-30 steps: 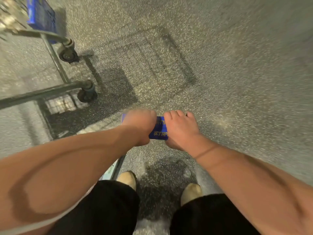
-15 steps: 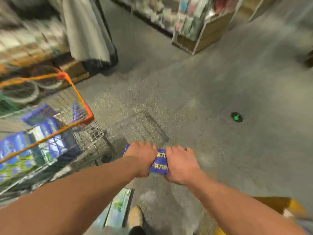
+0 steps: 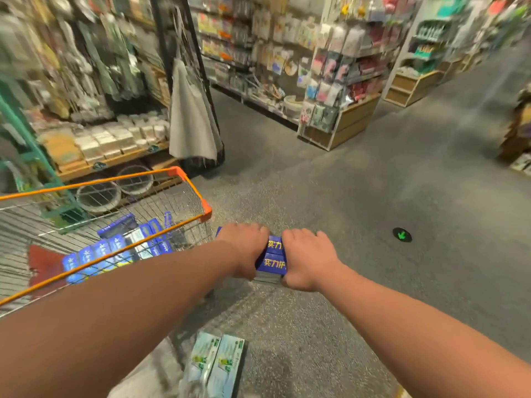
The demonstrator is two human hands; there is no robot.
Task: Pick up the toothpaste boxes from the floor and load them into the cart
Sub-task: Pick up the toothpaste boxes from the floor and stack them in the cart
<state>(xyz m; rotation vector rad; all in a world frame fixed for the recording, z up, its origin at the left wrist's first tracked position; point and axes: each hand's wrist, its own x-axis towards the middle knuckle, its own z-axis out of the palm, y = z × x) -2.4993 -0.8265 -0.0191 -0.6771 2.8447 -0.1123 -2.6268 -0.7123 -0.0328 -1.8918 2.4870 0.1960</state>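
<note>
Grey speckled floor (image 3: pixel 373 196) runs between shop shelves (image 3: pixel 339 81), with a wire cart (image 3: pixel 198 196) at the left. A second ago both hands were down near the feet with the blue toothpaste boxes. Now that stack (image 3: pixel 274 261) is up in the air, about level with the cart's orange rim and just right of its near corner. The left hand (image 3: pixel 247 248) and right hand (image 3: pixel 307 258) clamp it from either end, fingers curled over the top. It looks like two or three boxes, though blur hides the count. The pick-up seems done; loading remains, and the stack must clear that corner. More blue boxes (image 3: pixel 115 248) lie in the cart beside bare wire. Green-and-white boxes (image 3: pixel 218 363) wait on the floor below.
</note>
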